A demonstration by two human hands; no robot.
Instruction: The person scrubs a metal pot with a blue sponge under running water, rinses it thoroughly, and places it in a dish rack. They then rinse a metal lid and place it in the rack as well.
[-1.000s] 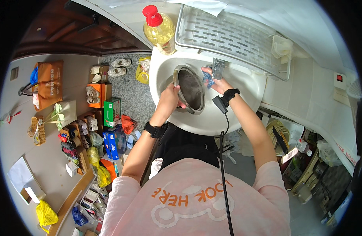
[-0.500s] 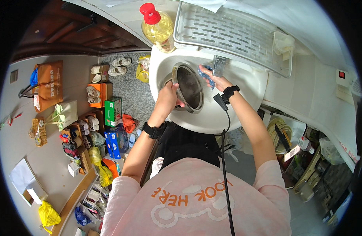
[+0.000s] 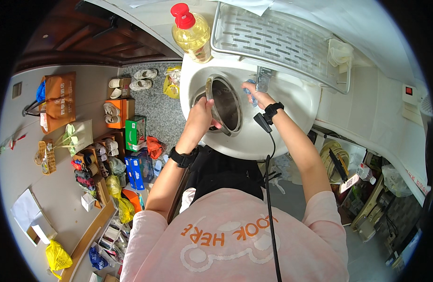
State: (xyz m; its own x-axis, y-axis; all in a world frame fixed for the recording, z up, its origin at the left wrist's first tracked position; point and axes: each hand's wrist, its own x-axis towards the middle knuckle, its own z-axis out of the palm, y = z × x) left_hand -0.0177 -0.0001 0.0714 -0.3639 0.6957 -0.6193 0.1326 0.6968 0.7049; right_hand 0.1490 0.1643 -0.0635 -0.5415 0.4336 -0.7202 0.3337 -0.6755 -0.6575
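A round metal pot (image 3: 224, 105) leans on its side in the white washbasin (image 3: 291, 117), its dark, wet-looking inside turned to the right. My left hand (image 3: 202, 116) grips the near-left part of its rim, thumb on top. Bunched in the curled fingers of my right hand (image 3: 260, 97) is a blue-and-white cloth (image 3: 249, 89). That hand is right of the pot, apart from it and just below the metal faucet (image 3: 263, 79). Part of the cloth is hidden by the fingers.
A yellow liquid bottle with a red cap (image 3: 193, 35) stands on the basin's back-left corner. Behind the basin sits a slotted draining rack (image 3: 273, 40). A black cable (image 3: 269, 202) hangs down over my shirt. Shoes and boxes, including a green box (image 3: 135, 133), line the left wall.
My right hand has closed more tightly around the cloth, which now looks more bunched. My left hand and the pot have hardly moved.
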